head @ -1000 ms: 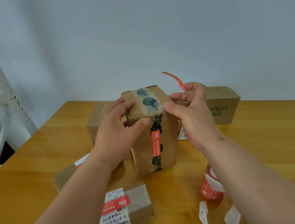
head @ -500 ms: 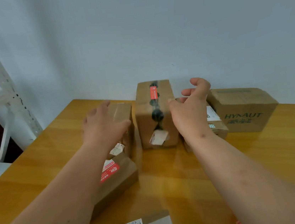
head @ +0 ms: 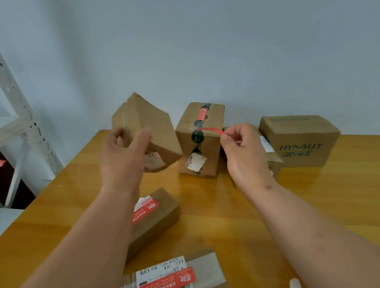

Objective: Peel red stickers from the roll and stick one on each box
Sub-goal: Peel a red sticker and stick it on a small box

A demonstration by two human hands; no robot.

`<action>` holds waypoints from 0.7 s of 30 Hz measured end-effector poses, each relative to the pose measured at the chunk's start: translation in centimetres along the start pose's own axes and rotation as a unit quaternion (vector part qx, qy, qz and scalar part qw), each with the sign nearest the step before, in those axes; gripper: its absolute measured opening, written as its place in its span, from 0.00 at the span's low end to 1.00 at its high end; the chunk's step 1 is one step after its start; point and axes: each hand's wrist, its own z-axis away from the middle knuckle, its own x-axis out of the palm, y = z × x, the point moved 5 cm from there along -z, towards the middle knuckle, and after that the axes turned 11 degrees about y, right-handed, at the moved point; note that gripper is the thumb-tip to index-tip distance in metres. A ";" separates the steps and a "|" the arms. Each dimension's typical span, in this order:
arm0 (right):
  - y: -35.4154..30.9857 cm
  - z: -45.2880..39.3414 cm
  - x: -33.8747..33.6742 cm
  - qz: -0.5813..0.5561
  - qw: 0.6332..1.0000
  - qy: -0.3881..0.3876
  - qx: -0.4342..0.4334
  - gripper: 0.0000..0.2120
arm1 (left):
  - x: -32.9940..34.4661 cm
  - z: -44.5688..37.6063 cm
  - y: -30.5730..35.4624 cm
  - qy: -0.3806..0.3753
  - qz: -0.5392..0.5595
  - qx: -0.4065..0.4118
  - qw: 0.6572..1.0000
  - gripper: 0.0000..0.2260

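Lifting a plain box (head: 145, 127) off the table (head: 334, 198), left hand (head: 124, 159) now grips it | right hand (head: 242, 147) pinches red sticker (head: 211, 130) | next box up for labelling

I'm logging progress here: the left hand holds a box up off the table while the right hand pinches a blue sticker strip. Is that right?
Not quite. The head view shows the strip pinched by the right hand is red, not blue. The left hand does hold a box up off the table.

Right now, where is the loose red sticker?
In the head view, the red sticker is pinched in the right hand, right of centre, in front of the upright taped box.
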 end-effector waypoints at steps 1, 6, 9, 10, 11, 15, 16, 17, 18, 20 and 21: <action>-0.4 0.2 -0.7 -0.001 1.000 0.004 0.003 0.04 | -0.3 0.7 0.6 -0.001 0.043 -0.016 0.999 0.20; -2.0 1.0 -5.1 -0.024 0.999 0.032 0.016 0.01 | -0.5 5.1 1.7 -0.105 0.110 -0.090 0.984 0.08; -2.4 1.6 -7.8 -0.044 0.997 0.063 0.020 0.01 | 0.3 7.7 0.8 -0.194 0.064 -0.107 0.973 0.11; -2.4 1.8 -8.6 -0.050 0.996 0.071 0.025 0.03 | 0.6 8.5 0.6 -0.220 0.030 -0.085 0.971 0.13; -2.3 2.0 -9.4 -0.055 0.995 0.076 0.032 0.04 | 0.9 9.1 0.3 -0.244 -0.027 -0.036 0.969 0.17; -1.4 2.6 -11.8 -0.042 0.995 0.078 0.047 0.04 | 2.3 12.5 0.0 -0.304 -0.225 0.198 0.904 0.38; -1.1 2.8 -12.1 -0.035 0.996 0.071 0.051 0.03 | 2.7 13.2 -0.3 -0.321 -0.234 0.217 0.892 0.41; -1.0 2.9 -12.4 -0.024 0.996 0.059 0.055 0.02 | 3.0 13.6 -0.8 -0.340 -0.241 0.222 0.881 0.43; -0.8 3.0 -12.5 -0.010 0.997 0.043 0.056 0.03 | 3.2 14.0 -1.3 -0.360 -0.251 0.225 0.870 0.44; -0.3 3.1 -12.6 0.022 0.998 -0.003 0.064 0.04 | 3.5 14.3 -2.2 -0.389 -0.260 0.221 0.856 0.44; -0.1 3.2 -12.6 0.039 0.996 -0.026 0.071 0.04 | 3.6 14.2 -2.7 -0.396 -0.260 0.215 0.854 0.45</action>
